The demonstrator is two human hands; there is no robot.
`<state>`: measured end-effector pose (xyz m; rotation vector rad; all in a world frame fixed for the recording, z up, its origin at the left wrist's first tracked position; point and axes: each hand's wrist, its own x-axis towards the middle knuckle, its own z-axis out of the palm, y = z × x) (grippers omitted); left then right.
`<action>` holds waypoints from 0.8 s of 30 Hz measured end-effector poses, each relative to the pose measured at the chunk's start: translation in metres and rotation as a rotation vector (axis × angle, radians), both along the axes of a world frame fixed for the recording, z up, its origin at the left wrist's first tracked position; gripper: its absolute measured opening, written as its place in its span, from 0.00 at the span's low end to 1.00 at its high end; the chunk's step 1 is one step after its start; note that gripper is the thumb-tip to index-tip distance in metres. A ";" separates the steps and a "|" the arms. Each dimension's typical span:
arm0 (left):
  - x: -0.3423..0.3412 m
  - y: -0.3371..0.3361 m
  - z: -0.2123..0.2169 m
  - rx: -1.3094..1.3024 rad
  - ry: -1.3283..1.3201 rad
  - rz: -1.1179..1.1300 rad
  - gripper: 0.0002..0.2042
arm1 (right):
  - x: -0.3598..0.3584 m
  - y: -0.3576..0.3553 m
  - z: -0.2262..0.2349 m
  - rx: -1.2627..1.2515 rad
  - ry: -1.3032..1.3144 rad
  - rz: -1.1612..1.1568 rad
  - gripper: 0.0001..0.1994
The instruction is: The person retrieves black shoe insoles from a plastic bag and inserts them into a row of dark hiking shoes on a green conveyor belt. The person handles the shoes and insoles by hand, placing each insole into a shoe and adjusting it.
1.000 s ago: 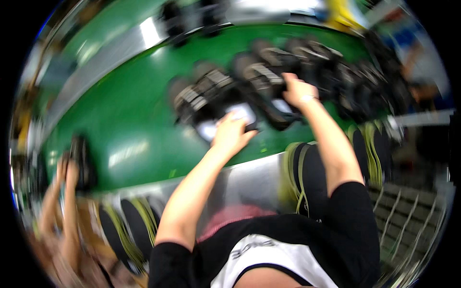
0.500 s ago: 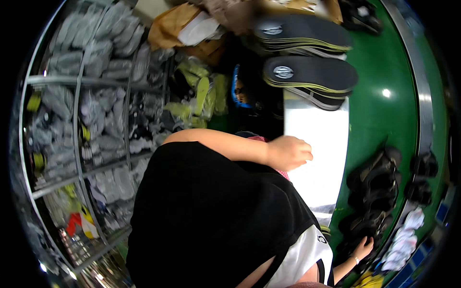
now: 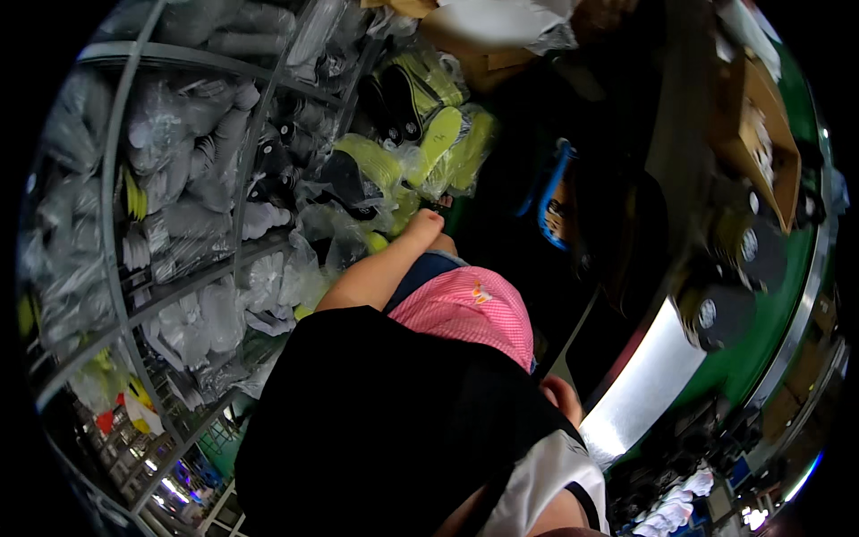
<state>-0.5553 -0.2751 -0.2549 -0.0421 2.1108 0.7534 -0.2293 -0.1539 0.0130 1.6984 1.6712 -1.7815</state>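
Nearest: black sleeve (image 3: pixel 385 421) and pink checked cloth (image 3: pixel 470 309) over the lap. Right hand (image 3: pixel 562 398), low beside the steel edge (image 3: pixel 649 380) of the green surface (image 3: pixel 769 331); grip cannot be told. Left hand (image 3: pixel 428 225), arm extended, reaches into bagged yellow-green insoles (image 3: pixel 429 148); fingers hidden, grasp cannot be told. Beyond: wire rack (image 3: pixel 179 259) of grey bagged insoles (image 3: pixel 170 134); cardboard box (image 3: pixel 761 134) on the surface.
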 end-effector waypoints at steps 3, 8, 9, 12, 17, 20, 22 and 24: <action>-0.067 -0.028 -0.038 -0.044 -0.197 0.253 0.13 | -0.074 -0.018 -0.095 -0.033 0.119 0.124 0.11; -0.168 -0.048 -0.128 0.171 -0.276 0.714 0.12 | -0.238 -0.019 -0.271 -0.240 0.137 0.378 0.09; -0.192 -0.046 -0.153 0.209 -0.241 0.732 0.12 | -0.272 -0.018 -0.312 -0.294 0.111 0.376 0.08; -0.246 -0.034 -0.211 0.305 -0.163 0.823 0.15 | -0.373 -0.009 -0.425 0.085 0.141 0.637 0.10; -0.304 -0.022 -0.311 0.211 -0.061 0.865 0.19 | -0.496 0.005 -0.548 0.389 0.173 0.638 0.11; -0.316 -0.038 -0.401 0.137 0.179 0.844 0.23 | -0.536 0.002 -0.606 0.436 0.288 0.616 0.12; -0.325 -0.094 -0.465 0.133 0.356 0.754 0.31 | -0.565 -0.023 -0.616 0.441 0.265 0.692 0.14; -0.328 -0.070 -0.477 0.025 0.356 0.703 0.33 | -0.573 -0.013 -0.632 0.455 0.175 0.720 0.15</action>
